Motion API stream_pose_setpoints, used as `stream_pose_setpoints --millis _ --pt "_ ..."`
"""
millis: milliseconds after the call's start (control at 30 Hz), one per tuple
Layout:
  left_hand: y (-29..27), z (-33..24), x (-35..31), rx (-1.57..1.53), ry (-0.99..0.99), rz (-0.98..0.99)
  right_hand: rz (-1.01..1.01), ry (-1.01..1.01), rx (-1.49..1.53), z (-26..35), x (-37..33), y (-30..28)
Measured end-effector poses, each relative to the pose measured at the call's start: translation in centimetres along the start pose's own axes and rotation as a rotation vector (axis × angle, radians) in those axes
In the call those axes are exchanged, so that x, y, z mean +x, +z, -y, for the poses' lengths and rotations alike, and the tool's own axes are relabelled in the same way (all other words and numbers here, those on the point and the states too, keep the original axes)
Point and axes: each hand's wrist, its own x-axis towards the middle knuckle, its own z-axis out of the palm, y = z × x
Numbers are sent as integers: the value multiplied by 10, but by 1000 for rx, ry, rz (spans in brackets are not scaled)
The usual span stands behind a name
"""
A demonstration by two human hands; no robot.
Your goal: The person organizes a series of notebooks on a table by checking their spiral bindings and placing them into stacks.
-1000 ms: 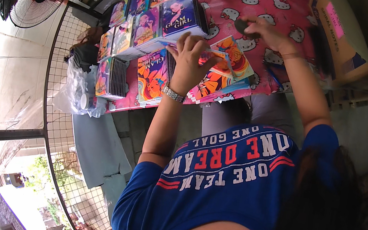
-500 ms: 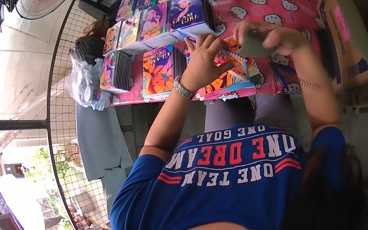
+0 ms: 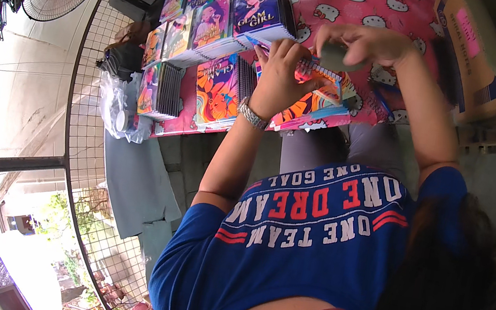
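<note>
My left hand grips a spiral notebook with a bright orange cover, its fingers over the far left edge and its thumb toward the coil binding. The notebook lies tilted near the table's front edge, partly hidden under that hand. Just to the right and above it, my right hand pinches a flat dark grey-green piece, smeared by motion, whose kind I cannot make out. A blue pen-like stick lies on the cloth below my right hand.
Stacks of colourful notebooks stand in rows on the left, with a shorter orange stack nearest my left hand. The table has a pink patterned cloth. A cardboard box stands at the right. A plastic bag hangs at the left edge.
My right hand has shifted slightly, and the dark piece in it now shows smaller and turned. My left hand stays on the notebook. The whole view has moved a little.
</note>
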Motion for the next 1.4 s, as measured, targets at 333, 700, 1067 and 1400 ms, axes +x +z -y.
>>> stream_pose_setpoints --millis 333,700,1067,1400 --pt "-15 24 7 68 4 -45 -22 -54 -47 2 26 -2" --pt "-9 7 2 95 -141 -42 -806 439 -1075 -124 26 -90" --pt "-5 11 -3 152 -190 -75 -258 74 -1394 29 25 39" --pt "-7 14 -4 129 -195 -49 -537 -340 -1516 -3 41 58"
